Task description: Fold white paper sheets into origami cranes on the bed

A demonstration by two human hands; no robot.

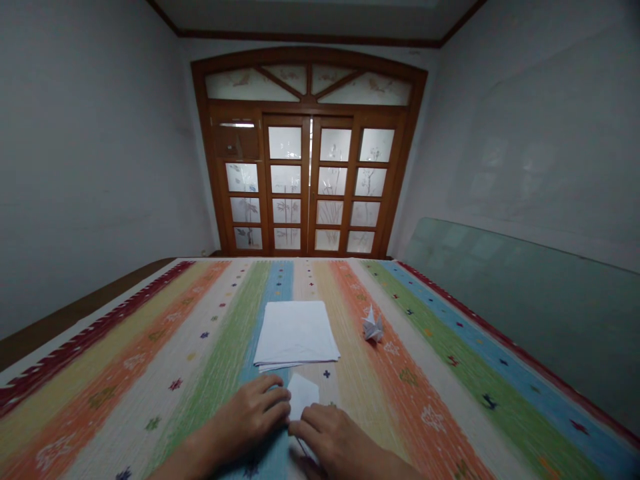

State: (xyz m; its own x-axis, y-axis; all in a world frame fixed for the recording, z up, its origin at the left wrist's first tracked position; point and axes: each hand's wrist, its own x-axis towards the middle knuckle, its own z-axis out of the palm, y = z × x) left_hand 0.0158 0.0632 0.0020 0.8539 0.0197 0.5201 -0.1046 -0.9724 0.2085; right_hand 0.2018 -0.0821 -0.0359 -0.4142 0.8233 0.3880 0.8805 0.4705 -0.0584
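A small folded white paper (302,392) lies on the striped cloth near the front edge, its pointed top showing between my hands. My left hand (257,408) rests at the paper's left edge, with its fingers curled and pressed together. From the right, my right hand (330,430) grips the paper's lower part, fingers bent over it. The underside of the fold is hidden by my fingers. Just beyond lies a stack of white square sheets (297,332). A folded paper crane (373,327) stands to the right of the stack.
The striped, patterned cloth (210,360) covers the table. A pale green panel (510,300) stands along the right side. Wooden doors with glass panes (310,180) rise beyond the far edge, between grey walls.
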